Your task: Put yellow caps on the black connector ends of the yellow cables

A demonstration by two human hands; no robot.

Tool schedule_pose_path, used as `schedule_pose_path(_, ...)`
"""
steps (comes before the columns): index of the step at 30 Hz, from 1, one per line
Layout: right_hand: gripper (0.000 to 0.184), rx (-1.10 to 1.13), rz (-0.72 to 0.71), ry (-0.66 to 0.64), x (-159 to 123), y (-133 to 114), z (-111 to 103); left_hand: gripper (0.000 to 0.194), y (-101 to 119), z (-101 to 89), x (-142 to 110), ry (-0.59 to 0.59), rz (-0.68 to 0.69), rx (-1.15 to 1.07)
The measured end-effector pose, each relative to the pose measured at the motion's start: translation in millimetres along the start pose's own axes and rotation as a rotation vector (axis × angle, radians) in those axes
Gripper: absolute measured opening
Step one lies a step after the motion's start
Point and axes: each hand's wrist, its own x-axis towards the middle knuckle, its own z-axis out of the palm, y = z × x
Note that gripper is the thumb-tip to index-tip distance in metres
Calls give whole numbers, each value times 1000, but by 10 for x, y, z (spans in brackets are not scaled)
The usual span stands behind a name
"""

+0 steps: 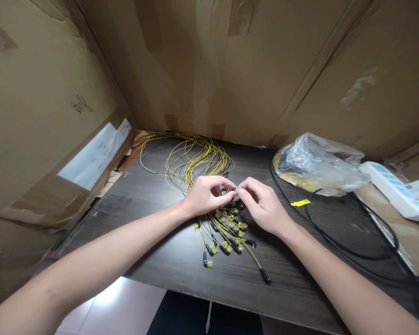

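My left hand [208,194] is closed in a pinch, thumb and forefinger on a small black-and-yellow wire end, mostly hidden by the fingers. Fingertips of my right hand [263,202] meet it there, pinched on the same small piece. Below and between the hands lie several thin yellow wires with black plug ends [265,276], many with small yellow tags [210,264]. Behind my left hand, the long loops of yellow wire [209,158] spread over the dark table [153,251].
A clear plastic bag [317,160] sits at the back right, with a black cable [356,253] looping in front and a yellow label [300,203] on it. A white power strip [393,188] stands at far right. Cardboard walls [209,70] enclose the back and left.
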Motion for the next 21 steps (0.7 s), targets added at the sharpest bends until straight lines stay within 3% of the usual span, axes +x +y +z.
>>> schedule_pose_path(3,39,5,11,-21,3,18,18,12,-17,2,-6,-13,38,22)
schedule_pose_path(6,41,10,17,-29,5,22,29,11,-26,11,-8,-3,52,43)
schedule_pose_path(14,17,0,21,9,2,-16,2,12,-16,6,1,5,-32,17)
schedule_pose_path(21,39,-1,24,-39,3,21,43,11,-17,5,-4,-13,15,40)
